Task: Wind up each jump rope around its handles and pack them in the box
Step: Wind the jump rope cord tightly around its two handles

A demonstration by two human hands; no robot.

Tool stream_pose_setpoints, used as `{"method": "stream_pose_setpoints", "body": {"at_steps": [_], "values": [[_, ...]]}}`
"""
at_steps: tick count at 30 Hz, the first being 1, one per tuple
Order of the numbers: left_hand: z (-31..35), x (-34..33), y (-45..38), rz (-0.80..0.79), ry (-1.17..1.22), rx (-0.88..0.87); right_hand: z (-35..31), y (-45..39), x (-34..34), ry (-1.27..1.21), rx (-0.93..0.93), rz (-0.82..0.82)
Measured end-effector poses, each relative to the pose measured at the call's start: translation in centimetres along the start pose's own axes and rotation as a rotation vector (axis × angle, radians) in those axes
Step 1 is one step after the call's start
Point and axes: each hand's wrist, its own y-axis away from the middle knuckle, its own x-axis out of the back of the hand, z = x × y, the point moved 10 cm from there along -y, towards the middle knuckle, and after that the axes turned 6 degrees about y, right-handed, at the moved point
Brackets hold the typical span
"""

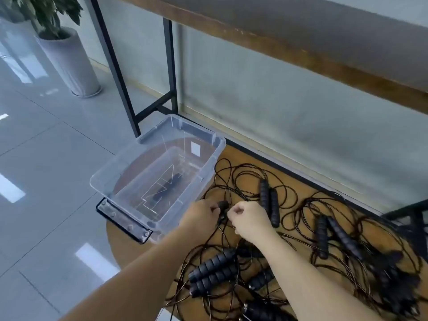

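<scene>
- My left hand [201, 215] grips a black handle [222, 206]; my right fingers [234, 213] pinch its rope [222, 230] beside the box [129, 174].
- The box's white label [195, 148] is unreadable.
- One wound rope [166, 188] lies inside, blurred.
- Other ropes [268, 198] tangle on the table [298, 184], some cut off.

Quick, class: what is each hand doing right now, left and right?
Left hand: closed, gripping the black jump rope handle.
Right hand: closed, fingers curled at the thin black rope beside that handle; appears to pinch it.
</scene>
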Motion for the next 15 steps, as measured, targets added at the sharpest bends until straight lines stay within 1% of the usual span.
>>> {"method": "stream_pose_setpoints", "body": {"at_steps": [2, 5, 8, 11, 15], "values": [[-1.5, -0.9, -1.1, -0.012, -0.046, 0.045, 2.0, -1.1, -2.8, -0.204, -0.128, -0.101], [-2.4, -2.5, -2.9, -0.081, -0.219, 0.060, 4.3, -1.5, -7.4, -0.442, -0.313, -0.218], [-3.1, -4.2, -5.0, -0.137, -0.335, 0.065, 6.0, -2.9, -11.0, -0.662, -0.464, -0.232], [-4.1, -4.6, -6.2, -0.127, -0.293, 0.095, 6.8, -3.5, -14.4, -0.915, -0.640, -0.263], [-5.7, -6.1, -7.2, -0.164, -0.368, 0.125, 7.2, -5.7, -16.7, -0.988, -0.653, -0.235]]}}
